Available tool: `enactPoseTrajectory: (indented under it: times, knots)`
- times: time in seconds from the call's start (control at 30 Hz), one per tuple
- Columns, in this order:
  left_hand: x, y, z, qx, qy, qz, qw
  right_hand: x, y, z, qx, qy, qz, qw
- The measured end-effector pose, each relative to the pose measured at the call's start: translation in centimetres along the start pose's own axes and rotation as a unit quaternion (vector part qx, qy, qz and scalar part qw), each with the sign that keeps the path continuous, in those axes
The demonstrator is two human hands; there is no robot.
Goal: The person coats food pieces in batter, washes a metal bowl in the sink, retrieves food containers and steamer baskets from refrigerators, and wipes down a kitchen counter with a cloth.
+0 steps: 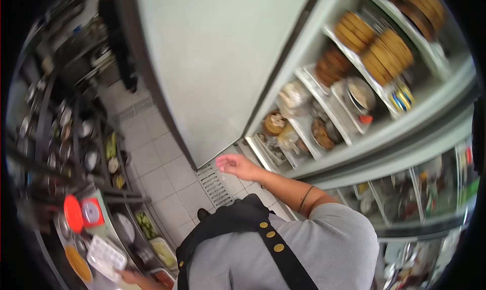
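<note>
Head view: at eight o'clock, the left hand (131, 276) grips a white plastic tray (107, 254) in its fingers; near centre, the right hand's (237, 166) fingers spread loosely.

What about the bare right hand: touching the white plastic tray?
No, the right hand is open over the grey slotted floor drain, well away from the tray.

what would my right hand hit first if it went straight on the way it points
Your right hand would probably meet the pale door near its bottom corner, though depth is unclear and it might miss.
</note>
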State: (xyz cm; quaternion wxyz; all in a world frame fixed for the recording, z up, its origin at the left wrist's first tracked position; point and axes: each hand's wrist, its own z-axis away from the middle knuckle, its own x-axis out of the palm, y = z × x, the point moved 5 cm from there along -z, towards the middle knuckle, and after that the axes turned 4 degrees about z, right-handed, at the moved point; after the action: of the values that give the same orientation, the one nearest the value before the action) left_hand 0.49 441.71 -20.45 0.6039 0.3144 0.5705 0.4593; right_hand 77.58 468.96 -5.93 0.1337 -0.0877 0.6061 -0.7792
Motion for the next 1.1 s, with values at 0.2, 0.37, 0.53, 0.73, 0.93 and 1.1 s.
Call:
enactPoseTrajectory:
  times: [0.2, 0.37, 0.53, 0.73, 0.93, 1.1]
  knots:
    - [10.0, -4.6, 18.7, 0.255, -0.198, 0.052, 0.945, -17.4, -2.5, 5.3, -0.094, 0.379, -0.003, 0.921]
    - [22.6, -12.6, 37.7, 0.161, -0.64, 0.069, 0.748, -28.9, -5.0, 12.6, -0.177, 0.61, -0.083, 0.768]
    - [24.9, 7.1, 76.2, 0.283, -0.841, 0.037, 0.459, -31.1, -7.9, 15.0, -0.236, 0.559, -0.018, 0.794]
    - [26.2, 22.7, 109.8, 0.309, -0.918, 0.183, 0.167, -34.6, -15.3, 11.2, -0.176, 0.623, 0.276, 0.71]
    - [29.3, 23.4, 131.3, 0.069, -0.975, 0.011, 0.212, -38.4, -17.0, 8.9, -0.089, 0.73, 0.073, 0.674]
    - [30.0, 19.8, 135.7, -0.063, -0.993, -0.04, 0.092, -41.7, -16.6, 8.2, -0.063, 0.775, 0.042, 0.627]
